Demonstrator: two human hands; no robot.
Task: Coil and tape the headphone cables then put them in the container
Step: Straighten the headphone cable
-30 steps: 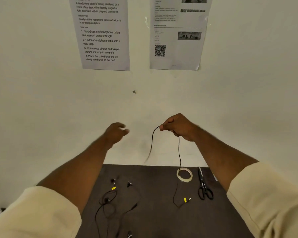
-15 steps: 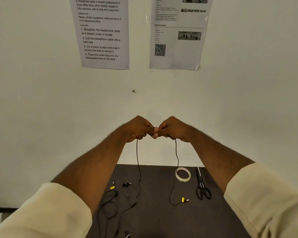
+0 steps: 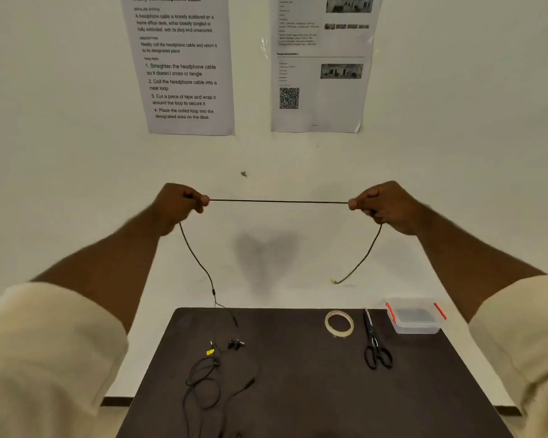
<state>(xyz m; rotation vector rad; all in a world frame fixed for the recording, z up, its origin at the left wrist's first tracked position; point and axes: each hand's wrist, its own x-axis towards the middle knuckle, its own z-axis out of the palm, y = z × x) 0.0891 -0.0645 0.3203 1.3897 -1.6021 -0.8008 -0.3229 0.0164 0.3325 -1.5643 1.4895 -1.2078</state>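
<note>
Paper sheets hang on the wall above both hands. On the left sheet (image 3: 184,63) one can read "Neatly coil headphone cable" and four steps: "Straighten the headphone cable so it doesn't cross or tangle", "Coil the headphone cable into a neat loop", "Cut a piece of tape and wrap it around the loop to secure it", "Place the coiled loop into the designated area on the desk". The right sheet (image 3: 320,63) has small photos and a QR code; its text is too small to read.

The left hand (image 3: 178,205) and the right hand (image 3: 383,205) each pinch the held cable (image 3: 279,201), thin and black, between thumb and curled fingers. The grip of each hand is closed on it, and the piece between them is stretched straight. Below the left grip the cable hangs down to the dark worktop (image 3: 314,390); below the right grip a short end hangs free with a yellow-green tip.

Under the left hand a second cable (image 3: 203,384) lies in loose loops with a yellow tag. Under the right hand lie a tape roll (image 3: 339,324), black scissors (image 3: 375,346) and a clear container (image 3: 415,319) with red clips
</note>
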